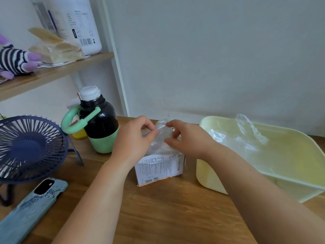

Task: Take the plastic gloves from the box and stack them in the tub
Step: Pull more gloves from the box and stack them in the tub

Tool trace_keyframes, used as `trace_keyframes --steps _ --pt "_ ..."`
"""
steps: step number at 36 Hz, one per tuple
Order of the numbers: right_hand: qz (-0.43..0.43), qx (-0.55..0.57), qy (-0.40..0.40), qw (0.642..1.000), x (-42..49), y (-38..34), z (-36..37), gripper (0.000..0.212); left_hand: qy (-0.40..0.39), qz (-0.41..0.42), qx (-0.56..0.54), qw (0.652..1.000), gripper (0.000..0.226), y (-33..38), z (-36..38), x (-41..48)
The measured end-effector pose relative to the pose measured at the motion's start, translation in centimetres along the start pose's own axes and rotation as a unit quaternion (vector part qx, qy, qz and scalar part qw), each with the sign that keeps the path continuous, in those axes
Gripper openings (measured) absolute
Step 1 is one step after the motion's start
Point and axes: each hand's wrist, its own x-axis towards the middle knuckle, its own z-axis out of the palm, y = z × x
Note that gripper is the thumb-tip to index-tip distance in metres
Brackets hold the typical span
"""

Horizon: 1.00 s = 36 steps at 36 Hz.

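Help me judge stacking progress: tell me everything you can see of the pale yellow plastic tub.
The pale yellow plastic tub is rectangular with rounded corners, a rolled rim and smooth walls. It sits upright and open on the wooden table, right of the printed white cardboard box. Crumpled clear plastic gloves lie inside at its far left, one rising above the rim. The person's right forearm crosses its near left corner; contact cannot be told. Its right end is out of frame.
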Motion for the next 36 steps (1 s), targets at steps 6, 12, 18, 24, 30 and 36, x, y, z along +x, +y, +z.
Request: trace_keyframes --steps 6,12,18,24,30,36 --pt "-0.028 0.085 0.017 0.996 0.0 -0.3 -0.5 0.022 -0.072 0.017 -0.15 0.986 0.009 1.0 -0.5 -0.7" --pt "-0.012 0.19 0.027 0.981 -0.2 -0.5 -1.2 0.022 -0.121 -0.033 -0.167 0.978 0.044 -0.1 0.0 -0.5" --pt "0.026 0.301 0.066 0.951 0.0 -0.9 -2.0 0.021 -0.229 -0.042 -0.116 0.966 0.036 0.1 -0.1 -0.6" --pt "0.066 0.42 0.221 0.878 0.3 -1.3 -3.6 0.017 -0.233 -0.021 -0.015 0.972 0.017 0.7 -0.3 -0.3" --pt "0.104 0.424 0.305 0.846 -0.9 -0.6 -5.7 0.012 -0.229 -0.008 0.014 0.973 0.062 1.4 0.2 -0.1" --pt "0.11 0.415 0.336 0.838 -2.6 0.4 -7.4 0.019 -0.14 -0.005 -0.238 0.961 0.031 5.7 1.2 0.1"
